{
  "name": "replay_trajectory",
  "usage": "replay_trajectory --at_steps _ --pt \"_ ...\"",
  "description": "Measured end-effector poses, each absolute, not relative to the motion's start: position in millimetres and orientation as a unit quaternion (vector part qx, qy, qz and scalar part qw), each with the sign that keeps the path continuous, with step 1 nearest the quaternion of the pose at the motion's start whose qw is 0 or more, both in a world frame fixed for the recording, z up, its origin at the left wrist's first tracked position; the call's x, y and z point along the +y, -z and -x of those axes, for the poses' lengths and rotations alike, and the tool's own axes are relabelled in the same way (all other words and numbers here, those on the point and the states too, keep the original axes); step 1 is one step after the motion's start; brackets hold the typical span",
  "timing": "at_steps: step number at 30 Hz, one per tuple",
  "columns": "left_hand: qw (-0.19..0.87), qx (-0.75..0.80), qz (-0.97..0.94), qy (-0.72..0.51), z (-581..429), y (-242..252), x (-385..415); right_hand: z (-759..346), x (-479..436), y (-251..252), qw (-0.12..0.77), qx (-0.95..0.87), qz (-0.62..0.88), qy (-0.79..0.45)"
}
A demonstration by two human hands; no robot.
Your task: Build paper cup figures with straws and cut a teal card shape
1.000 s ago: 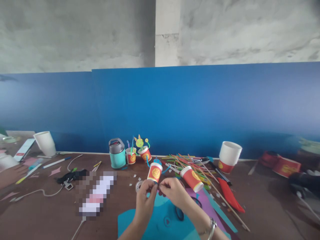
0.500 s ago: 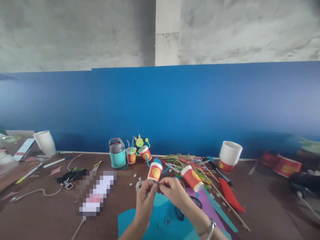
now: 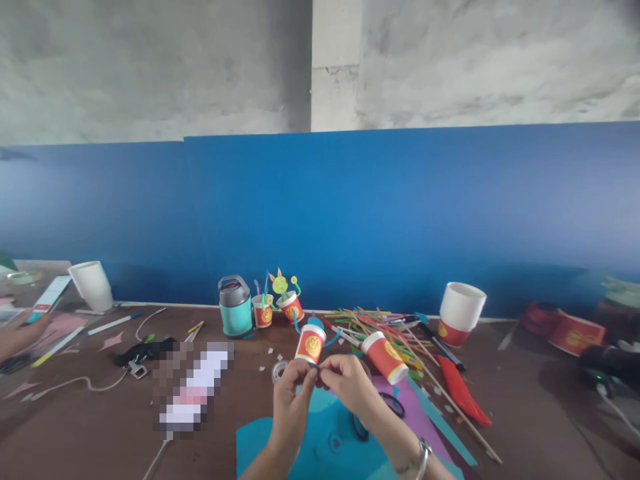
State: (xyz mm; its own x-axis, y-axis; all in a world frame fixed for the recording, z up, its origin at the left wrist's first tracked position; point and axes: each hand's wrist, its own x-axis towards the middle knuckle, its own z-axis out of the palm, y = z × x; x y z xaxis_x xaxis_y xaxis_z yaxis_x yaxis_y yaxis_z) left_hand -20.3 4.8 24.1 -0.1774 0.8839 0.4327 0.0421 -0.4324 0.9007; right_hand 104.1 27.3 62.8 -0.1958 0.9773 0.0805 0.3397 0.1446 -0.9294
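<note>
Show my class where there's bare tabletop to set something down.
Bare tabletop: between the red piece and far-right white cable; between the pixelated item and blue sheet. Crowded: around the coloured sticks, tipped red cup, left hand and right hand.

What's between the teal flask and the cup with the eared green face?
In the head view, another red paper cup stands there.

Pinching a dark piece (image 3: 313,365) now, left hand (image 3: 293,392) beside right hand (image 3: 349,382), red cup (image 3: 311,343) at fingertips (image 3: 325,367), flask (image 3: 235,312) near far edge of desk (image 3: 95,427)
</note>
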Motion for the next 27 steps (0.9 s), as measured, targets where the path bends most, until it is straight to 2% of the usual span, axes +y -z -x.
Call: replay_trajectory --at_steps 5,10,13,18,22,24,27 --pt "0.393 0.420 -0.500 -0.647 20 -23 4 -109 33 -60 0.325 -0.704 0.531 -0.340" --pt "0.354 0.462 -0.510 -0.633 24 -15 13 -125 40 -57 0.280 -0.739 0.553 -0.262" --pt "0.342 0.467 -0.541 -0.610 25 -11 17 -128 40 -56 0.294 -0.749 0.548 -0.229" --pt "0.330 0.474 -0.581 -0.573 21 -9 13 -122 38 -59 0.315 -0.759 0.469 -0.323" --pt "0.336 0.480 -0.586 -0.559 23 -13 16 -122 41 -61 0.333 -0.743 0.495 -0.304" --pt "0.296 0.521 -0.582 -0.550 28 -19 23 -126 44 -63 0.355 -0.724 0.509 -0.303" --pt "0.157 0.640 -0.586 -0.471 35 -27 39 -133 51 -65 0.389 -0.699 0.524 -0.293"
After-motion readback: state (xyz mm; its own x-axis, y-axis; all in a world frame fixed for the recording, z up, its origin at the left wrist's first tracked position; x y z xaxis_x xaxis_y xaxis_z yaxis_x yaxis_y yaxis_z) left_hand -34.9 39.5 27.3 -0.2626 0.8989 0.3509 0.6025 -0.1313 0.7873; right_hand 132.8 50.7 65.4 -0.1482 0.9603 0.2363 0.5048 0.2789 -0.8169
